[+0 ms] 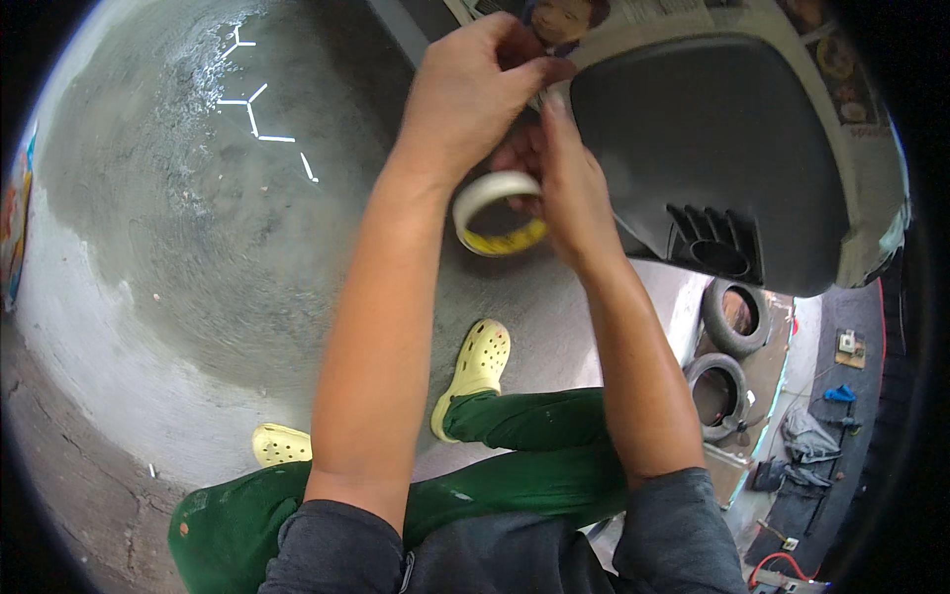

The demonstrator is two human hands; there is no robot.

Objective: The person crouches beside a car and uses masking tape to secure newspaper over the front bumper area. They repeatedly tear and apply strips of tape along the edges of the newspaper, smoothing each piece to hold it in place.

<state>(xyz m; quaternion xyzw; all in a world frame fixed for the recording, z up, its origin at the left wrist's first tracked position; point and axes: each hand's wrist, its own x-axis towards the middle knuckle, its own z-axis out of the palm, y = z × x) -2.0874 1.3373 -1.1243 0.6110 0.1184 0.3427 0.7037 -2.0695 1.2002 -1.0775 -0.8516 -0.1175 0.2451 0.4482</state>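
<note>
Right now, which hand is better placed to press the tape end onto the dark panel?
Probably the left hand: its fingertips pinch at the edge of the dark panel. The right hand carries the tape roll hanging below.

Printed newspaper sheets (683, 12): spread along the top edge, under and behind the dark plastic panel (712, 148); pale paper with coloured pictures. Colourful printed sheet (14, 223): at the far left rim; red, yellow, blue.
</note>
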